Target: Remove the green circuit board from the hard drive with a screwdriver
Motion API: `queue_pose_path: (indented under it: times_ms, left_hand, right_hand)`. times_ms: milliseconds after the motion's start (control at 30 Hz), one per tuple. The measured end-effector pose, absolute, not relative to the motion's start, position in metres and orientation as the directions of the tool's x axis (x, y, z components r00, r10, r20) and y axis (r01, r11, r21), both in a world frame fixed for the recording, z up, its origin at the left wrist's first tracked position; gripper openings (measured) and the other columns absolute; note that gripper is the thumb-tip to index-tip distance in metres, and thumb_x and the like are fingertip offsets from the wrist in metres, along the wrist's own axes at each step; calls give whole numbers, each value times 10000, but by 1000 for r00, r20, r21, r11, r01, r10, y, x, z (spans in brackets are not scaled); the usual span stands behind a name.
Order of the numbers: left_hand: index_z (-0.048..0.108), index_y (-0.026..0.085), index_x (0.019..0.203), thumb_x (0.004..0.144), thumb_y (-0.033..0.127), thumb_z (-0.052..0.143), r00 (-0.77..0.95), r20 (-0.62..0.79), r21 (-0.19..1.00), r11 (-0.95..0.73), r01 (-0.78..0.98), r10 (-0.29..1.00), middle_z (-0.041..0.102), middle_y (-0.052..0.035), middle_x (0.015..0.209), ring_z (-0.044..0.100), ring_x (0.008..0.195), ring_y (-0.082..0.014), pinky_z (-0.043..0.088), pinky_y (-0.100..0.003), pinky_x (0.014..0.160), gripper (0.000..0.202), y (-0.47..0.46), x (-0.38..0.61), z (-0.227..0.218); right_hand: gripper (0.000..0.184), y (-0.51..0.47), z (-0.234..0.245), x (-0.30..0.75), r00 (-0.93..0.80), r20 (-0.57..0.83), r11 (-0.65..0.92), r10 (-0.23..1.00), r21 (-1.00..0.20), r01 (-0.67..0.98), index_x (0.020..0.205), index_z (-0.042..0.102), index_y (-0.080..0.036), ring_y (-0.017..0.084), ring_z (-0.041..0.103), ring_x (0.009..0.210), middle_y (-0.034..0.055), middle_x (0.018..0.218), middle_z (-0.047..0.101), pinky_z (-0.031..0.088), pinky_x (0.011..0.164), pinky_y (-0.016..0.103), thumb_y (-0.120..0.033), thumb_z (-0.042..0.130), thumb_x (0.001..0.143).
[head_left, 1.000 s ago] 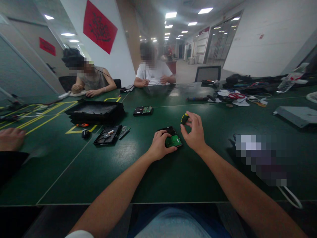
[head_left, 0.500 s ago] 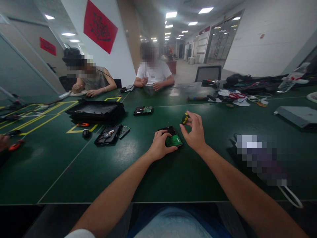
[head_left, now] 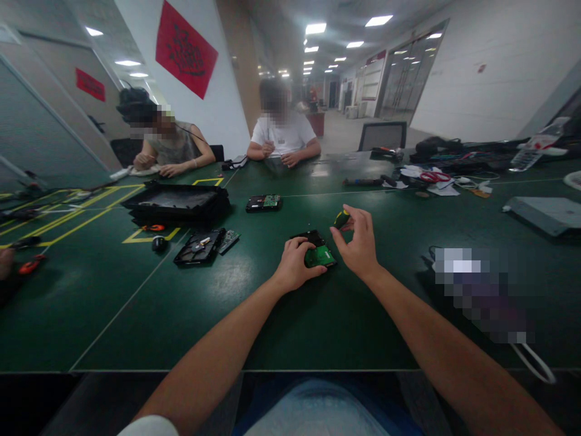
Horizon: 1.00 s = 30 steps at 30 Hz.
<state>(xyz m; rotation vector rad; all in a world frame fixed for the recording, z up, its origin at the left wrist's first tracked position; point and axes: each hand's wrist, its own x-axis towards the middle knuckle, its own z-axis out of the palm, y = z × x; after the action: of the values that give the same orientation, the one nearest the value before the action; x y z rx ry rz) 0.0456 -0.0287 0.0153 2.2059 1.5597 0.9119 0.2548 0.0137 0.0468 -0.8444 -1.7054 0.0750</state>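
A hard drive with a green circuit board facing up lies on the green table in front of me. My left hand grips its left side, fingers curled over the edge. My right hand hovers just right of the drive and pinches a small screwdriver with a black and yellow handle, held upright over the drive's far right corner. The screwdriver's tip is hidden.
An opened drive with a loose board lies to the left, near a black tray and another drive. Two people sit at the far side. Tools, scissors and cables crowd the far right. A grey device lies at right.
My hands have barely moved; the right hand's fingers shifted slightly on the screwdriver handle. A person's hand at the left edge drew back out of view.
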Motion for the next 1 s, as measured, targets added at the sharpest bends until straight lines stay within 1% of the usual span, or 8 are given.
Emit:
queue_pose_path:
  times_ms: [100, 267, 467, 533, 667, 767, 867, 1000]
  left_hand:
    - [701, 251, 1228, 739, 487, 919, 208, 331, 560, -369, 742, 920, 575, -128, 1415, 479, 1397, -374, 435, -575, 1181, 585, -28, 46, 15]
    - [707, 220, 1225, 739, 498, 917, 214, 342, 544, -378, 749, 915, 581, -145, 1413, 484, 1385, -376, 433, -570, 1182, 598, -26, 46, 16]
    - [704, 235, 1243, 752, 514, 903, 215, 334, 541, -373, 754, 918, 574, -139, 1417, 473, 1400, -380, 433, -573, 1184, 599, -25, 45, 15]
    - [705, 241, 1236, 752, 514, 903, 213, 330, 543, -369, 754, 920, 575, -138, 1415, 474, 1398, -380, 433, -574, 1183, 590, -25, 45, 16]
    - [704, 235, 1229, 754, 504, 901, 210, 327, 548, -366, 752, 921, 577, -141, 1417, 475, 1396, -380, 434, -580, 1179, 581, -25, 46, 17]
    - [705, 235, 1228, 757, 501, 899, 211, 327, 551, -367, 750, 921, 578, -140, 1417, 475, 1395, -382, 436, -579, 1176, 575, -24, 46, 17]
    - [707, 235, 1226, 753, 499, 902, 208, 335, 548, -369, 751, 919, 578, -139, 1412, 476, 1389, -384, 436, -577, 1173, 575, -24, 46, 17]
    - [707, 231, 1229, 754, 503, 900, 204, 340, 540, -368, 757, 918, 581, -133, 1405, 476, 1389, -375, 439, -559, 1177, 580, -24, 46, 16]
  right_hand:
    - [649, 14, 48, 255, -76, 822, 739, 565, -462, 490, 1568, 423, -320, 299, 639, 1144, 136, 1391, 517, 685, 845, 504, -252, 641, 961]
    - [657, 17, 46, 257, -87, 805, 729, 587, -479, 489, 1614, 355, -319, 290, 671, 1120, 146, 1438, 536, 673, 904, 529, -252, 573, 998]
    - [567, 18, 46, 260, -63, 815, 715, 576, -464, 522, 1519, 456, -295, 253, 690, 981, 141, 1390, 561, 681, 799, 476, -328, 652, 989]
    - [556, 18, 47, 261, -71, 812, 717, 579, -465, 519, 1514, 461, -301, 257, 693, 1006, 136, 1386, 563, 680, 819, 479, -327, 650, 992]
    - [556, 17, 48, 260, -74, 813, 727, 578, -471, 500, 1546, 433, -303, 258, 699, 1062, 137, 1398, 565, 657, 934, 511, -275, 593, 1014]
    - [563, 16, 48, 260, -63, 814, 719, 578, -471, 511, 1552, 432, -303, 260, 695, 1057, 137, 1392, 566, 661, 910, 503, -276, 591, 1013]
    - [553, 16, 49, 261, -62, 816, 713, 575, -462, 527, 1529, 469, -306, 277, 677, 1090, 133, 1373, 566, 665, 868, 491, -301, 628, 999]
    - [569, 19, 46, 262, -77, 816, 724, 573, -459, 515, 1554, 449, -306, 283, 672, 1122, 135, 1392, 570, 654, 913, 512, -290, 604, 1006]
